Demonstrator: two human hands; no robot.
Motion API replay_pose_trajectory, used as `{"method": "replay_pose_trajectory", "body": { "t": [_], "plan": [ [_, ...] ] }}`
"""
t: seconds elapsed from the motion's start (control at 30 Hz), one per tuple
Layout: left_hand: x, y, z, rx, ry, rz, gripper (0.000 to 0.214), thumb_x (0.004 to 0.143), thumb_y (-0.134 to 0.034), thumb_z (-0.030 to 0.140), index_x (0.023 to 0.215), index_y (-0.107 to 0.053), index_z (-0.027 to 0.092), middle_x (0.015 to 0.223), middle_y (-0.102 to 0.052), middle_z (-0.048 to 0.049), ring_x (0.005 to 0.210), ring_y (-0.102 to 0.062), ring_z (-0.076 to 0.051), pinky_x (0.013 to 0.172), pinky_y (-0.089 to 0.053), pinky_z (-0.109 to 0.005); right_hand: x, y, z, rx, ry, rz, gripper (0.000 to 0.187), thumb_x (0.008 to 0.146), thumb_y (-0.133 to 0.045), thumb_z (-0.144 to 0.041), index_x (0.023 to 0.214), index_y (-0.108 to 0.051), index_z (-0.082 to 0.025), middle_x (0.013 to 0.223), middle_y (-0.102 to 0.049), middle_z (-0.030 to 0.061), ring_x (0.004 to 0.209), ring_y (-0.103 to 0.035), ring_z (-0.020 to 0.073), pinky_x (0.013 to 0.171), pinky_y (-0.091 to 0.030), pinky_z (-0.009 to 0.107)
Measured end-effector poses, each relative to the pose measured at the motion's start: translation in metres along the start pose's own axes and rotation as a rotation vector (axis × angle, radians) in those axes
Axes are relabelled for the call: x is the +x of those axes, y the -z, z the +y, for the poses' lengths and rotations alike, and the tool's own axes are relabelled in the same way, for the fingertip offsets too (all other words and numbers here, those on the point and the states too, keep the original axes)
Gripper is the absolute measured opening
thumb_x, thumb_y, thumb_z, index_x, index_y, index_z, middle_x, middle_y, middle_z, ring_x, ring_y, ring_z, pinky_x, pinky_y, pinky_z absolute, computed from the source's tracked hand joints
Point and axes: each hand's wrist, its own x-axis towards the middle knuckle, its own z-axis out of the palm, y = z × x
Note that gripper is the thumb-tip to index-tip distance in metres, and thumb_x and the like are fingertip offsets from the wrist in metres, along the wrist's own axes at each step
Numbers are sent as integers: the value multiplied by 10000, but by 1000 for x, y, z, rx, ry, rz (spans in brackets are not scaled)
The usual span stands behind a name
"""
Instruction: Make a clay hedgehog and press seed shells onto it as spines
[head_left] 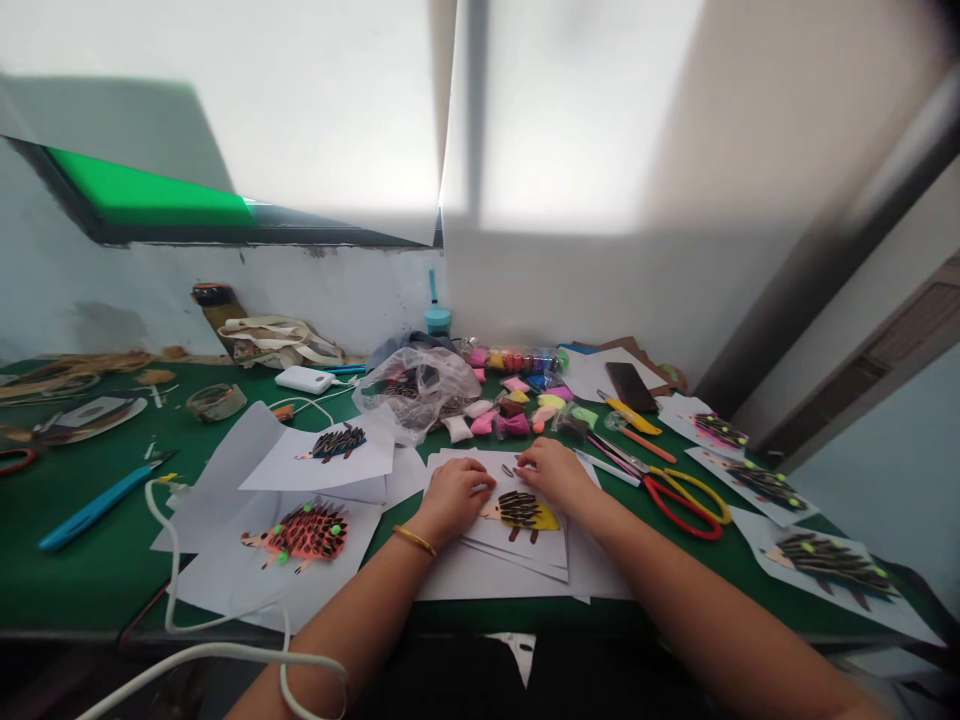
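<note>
A yellow clay hedgehog (546, 516) with rows of dark, seed-like spines lies on a stack of white paper (480, 580) in front of me. My left hand (456, 492) rests on the sheet at the hedgehog's left, fingers stretched out and lying on the paper, a gold bangle (415, 541) round the wrist. Above the hedgehog, my right hand (553, 470) has its fingers bent together at the tips; what they pinch, if anything, is too small to make out. A few loose seeds (508, 470) lie by those fingertips.
More hedgehog pictures lie left (307, 535) and right (829, 565). Clay packets (513, 424) and a plastic bag (420, 385) sit behind my hands. Scissors (686, 505), a yellow cutter (630, 412) and a phone (631, 386) are at right. A white cable (174, 560) loops across the left.
</note>
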Motion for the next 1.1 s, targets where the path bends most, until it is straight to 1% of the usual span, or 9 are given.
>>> {"method": "replay_pose_trajectory", "body": {
  "t": [0.1,0.2,0.33,0.53,0.7,0.83,0.97,1.03,1.1],
  "plan": [
    [0,0,-1,4,-10,4,179,831,-660,258,970,-761,308,1095,-683,-11,1035,-589,-210,942,-430,-342,14,-3,-4,5,-7,-18,91,736,-680,-168,667,-713,-219,814,-647,51,840,-588,196,706,-391,276],
    [0,0,0,7,-2,3,178,835,-651,257,968,-761,301,1100,-685,-15,1045,-585,-217,943,-428,-352,12,-1,-2,45,-27,9,101,767,-637,-171,694,-692,-215,829,-661,47,832,-592,187,689,-383,266],
    [0,1,0,-4,11,-6,182,827,-653,247,967,-762,290,1103,-685,-13,1057,-581,-222,953,-426,-360,-16,6,5,154,-86,50,153,863,-509,-245,862,-661,-227,767,-677,4,692,-598,158,632,-406,258],
    [2,-1,-3,-49,14,-3,172,825,-657,238,950,-768,278,1094,-694,-16,1040,-597,-215,957,-438,-352,-71,-3,11,300,-152,122,232,844,-471,-293,958,-659,-217,917,-720,43,789,-659,187,702,-508,300],
    [6,-1,-7,-138,11,-4,178,858,-614,234,935,-772,260,1078,-712,-25,1029,-616,-208,969,-456,-344,-86,-13,12,453,-176,198,245,819,-524,-337,974,-679,-228,951,-720,59,817,-660,214,740,-525,344],
    [8,-1,-12,-186,12,-8,200,868,-586,216,957,-764,231,1066,-725,-30,1015,-637,-194,962,-481,-321,-86,-12,9,424,-128,138,214,844,-497,-310,922,-680,-231,935,-710,47,851,-643,212,774,-507,344],
    [7,2,-15,-241,27,7,255,878,-525,171,1001,-745,208,1065,-726,-43,1002,-652,-179,946,-499,-311,-88,-8,6,366,-116,115,190,861,-486,-293,879,-663,-228,885,-688,34,812,-615,197,736,-482,322],
    [6,7,-15,-255,7,4,239,870,-555,209,1024,-737,222,1081,-723,-41,1023,-644,-186,958,-489,-322,-89,-7,4,326,-101,118,169,859,-493,-287,841,-649,-225,837,-667,32,781,-598,195,715,-473,318],
    [3,12,-12,-226,-49,-16,232,826,-654,306,1037,-733,248,1096,-720,-40,1079,-618,-214,1000,-450,-355,-88,-6,4,288,-41,124,147,853,-503,-261,816,-641,-223,821,-649,35,790,-589,198,725,-469,323]
  ]
}}
